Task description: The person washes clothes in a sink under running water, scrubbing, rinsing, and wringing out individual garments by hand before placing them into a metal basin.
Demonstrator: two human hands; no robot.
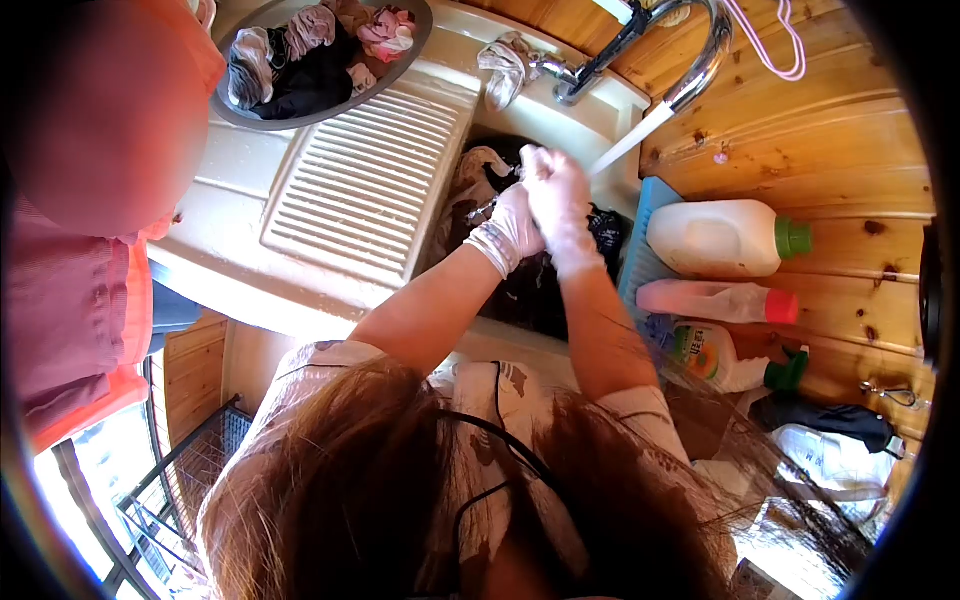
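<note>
Both hands wear thin whitish gloves and are pressed close together over the sink basin [632, 160]. My right hand [558, 195] is closed, its knuckles raised, and partly blurred. Just beside and below it, my left hand [513, 222] is closed too, its fingers mostly hidden behind the right. What lies between them I cannot make out. Under the hands, dark wet clothes [535, 300] fill the basin, with a pale patterned cloth [482, 165] at the left side. Water [632, 138] runs from the chrome faucet [705, 80] close to my right hand.
A ribbed washboard [365, 185] adjoins the basin on the left. Beyond it sits an oval tub [420, 45] of small clothes. A crumpled pale cloth [503, 68] lies by the tap base. At right stand a white jug [712, 238], a pink bottle [715, 300] and a spray bottle [715, 357].
</note>
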